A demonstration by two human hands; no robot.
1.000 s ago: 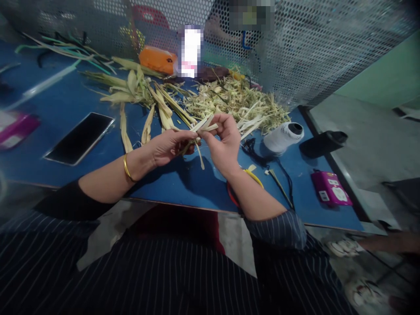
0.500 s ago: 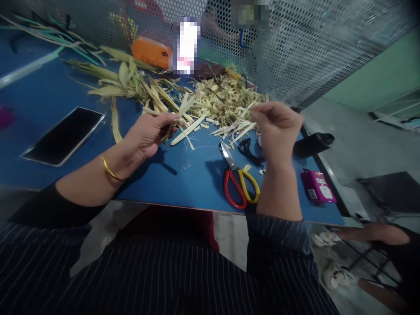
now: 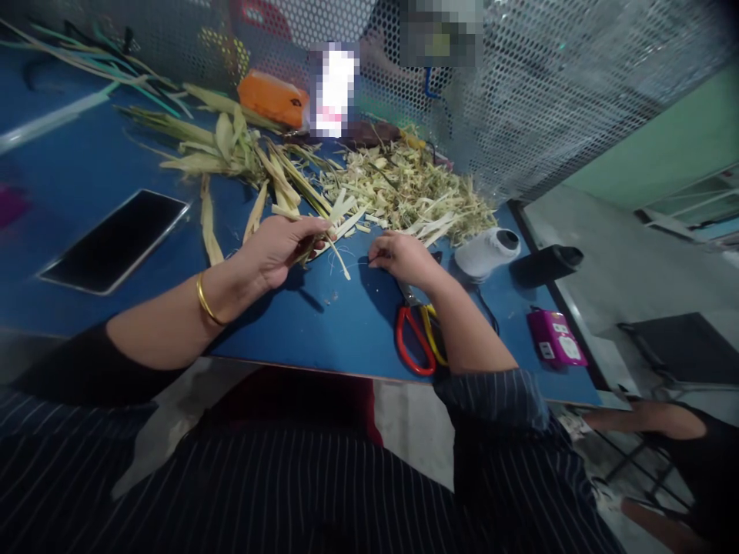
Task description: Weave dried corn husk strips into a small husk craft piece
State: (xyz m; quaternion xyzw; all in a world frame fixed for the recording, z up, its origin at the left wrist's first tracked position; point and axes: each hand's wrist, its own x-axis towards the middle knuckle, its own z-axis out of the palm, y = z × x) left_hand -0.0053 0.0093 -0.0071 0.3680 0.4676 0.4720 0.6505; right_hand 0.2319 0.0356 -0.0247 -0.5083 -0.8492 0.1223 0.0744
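My left hand [image 3: 292, 246] is closed round a small bunch of pale corn husk strips [image 3: 340, 208]. Their ends fan out past the thumb, and one narrow strip hangs down. To the right, my right hand [image 3: 401, 256] is low over the table, its fingertips pinched together at the end of a fine white thread [image 3: 349, 263]. Scissors [image 3: 414, 342] with one red and one yellow handle lie under my right wrist, partly covered by it. Beyond both hands spreads a heap of husk scraps [image 3: 404, 181], with longer dried husks [image 3: 216, 154] to its left.
A phone [image 3: 115, 240] lies on the blue table [image 3: 323, 331] at left. On the right are a white thread cone [image 3: 485, 255], a black cylinder [image 3: 546, 265] and a purple packet [image 3: 557, 338]. An orange packet [image 3: 271, 98] rests by the perforated metal screen [image 3: 519, 92]. A person sits at far right.
My right hand drew away from the husk strips to the right, then came back left and down to the thread. My left hand shifted left, then slightly right, keeping the strips.
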